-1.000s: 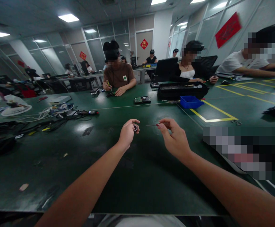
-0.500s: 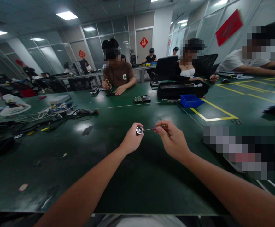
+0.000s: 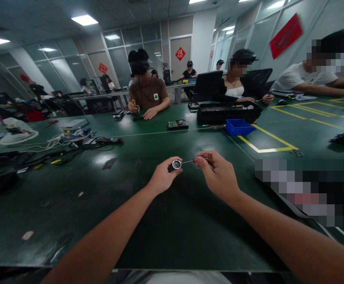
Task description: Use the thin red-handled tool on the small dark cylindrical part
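Rimmed round part (image 3: 176,164), dark with a silvery ring, sits pinched between your left thumb and index finger, face toward you. Your left hand (image 3: 163,176) has a proper grip on it, other fingers mostly hidden behind. Your right hand (image 3: 219,173) grasps a screwdriver (image 3: 194,160) by its handle, thumb and fingertips up near the red collar, with the thin shaft pointing at the part's side, just past your left fingertips. Can't tell whether the tip touches or stops short tbh.

Handling-wise, it's probably light and stiff, so you likely won't squash it, but that shiny rim looks slick and could roll on you. Best hold is the side wall, thumb and finger opposite each other, skin off the face: the detail inside is too small to make out and might be fragile. Go easy on the push, and keep your left fingertips out of line with the tip. Green tabletop (image 3: 172,236) is below your fingers, so a slip probably means a drop.
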`<state>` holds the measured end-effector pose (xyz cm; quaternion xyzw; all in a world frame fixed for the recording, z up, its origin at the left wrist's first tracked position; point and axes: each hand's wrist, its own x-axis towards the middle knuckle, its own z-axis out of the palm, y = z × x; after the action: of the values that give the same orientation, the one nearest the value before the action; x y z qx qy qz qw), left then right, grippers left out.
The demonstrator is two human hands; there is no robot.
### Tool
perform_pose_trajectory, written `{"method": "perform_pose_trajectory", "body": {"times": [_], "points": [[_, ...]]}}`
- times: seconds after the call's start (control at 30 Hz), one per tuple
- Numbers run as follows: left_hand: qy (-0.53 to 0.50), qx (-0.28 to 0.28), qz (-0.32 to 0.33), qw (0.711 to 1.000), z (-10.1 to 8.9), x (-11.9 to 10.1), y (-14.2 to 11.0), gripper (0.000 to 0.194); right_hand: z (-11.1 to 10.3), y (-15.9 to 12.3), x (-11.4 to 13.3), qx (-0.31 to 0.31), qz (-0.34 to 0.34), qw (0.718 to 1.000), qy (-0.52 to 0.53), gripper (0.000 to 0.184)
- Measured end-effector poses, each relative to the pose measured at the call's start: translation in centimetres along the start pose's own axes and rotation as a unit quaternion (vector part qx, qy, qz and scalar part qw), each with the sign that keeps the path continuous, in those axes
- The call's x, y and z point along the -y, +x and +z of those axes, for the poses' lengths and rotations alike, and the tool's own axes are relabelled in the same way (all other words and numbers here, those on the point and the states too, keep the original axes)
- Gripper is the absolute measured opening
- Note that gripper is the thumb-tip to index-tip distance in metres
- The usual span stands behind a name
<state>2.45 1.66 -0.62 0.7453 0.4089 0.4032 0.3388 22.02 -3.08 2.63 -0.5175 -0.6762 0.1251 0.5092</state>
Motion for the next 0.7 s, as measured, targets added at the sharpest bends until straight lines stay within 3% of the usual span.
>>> {"method": "perform_pose_trajectory", "body": {"times": [0.37,0.57,0.7], "points": [[0.058,-0.030,0.001,0.998,-0.60,-0.13,-0.10,0.031,-0.41,0.31,0.23,0.008,-0.002,0.999,-0.032,0.023],[0.120,-0.014,0.034,0.992,-0.63,-0.06,-0.23,0.035,-0.16,0.03,-0.30,0.037,-0.022,0.998,0.047,0.017],[0.150,-0.001,0.044,0.988,-0.48,-0.03,-0.29,0.035,-0.07,-0.12,-0.07,0.051,-0.006,0.998,0.034,0.022]]}}
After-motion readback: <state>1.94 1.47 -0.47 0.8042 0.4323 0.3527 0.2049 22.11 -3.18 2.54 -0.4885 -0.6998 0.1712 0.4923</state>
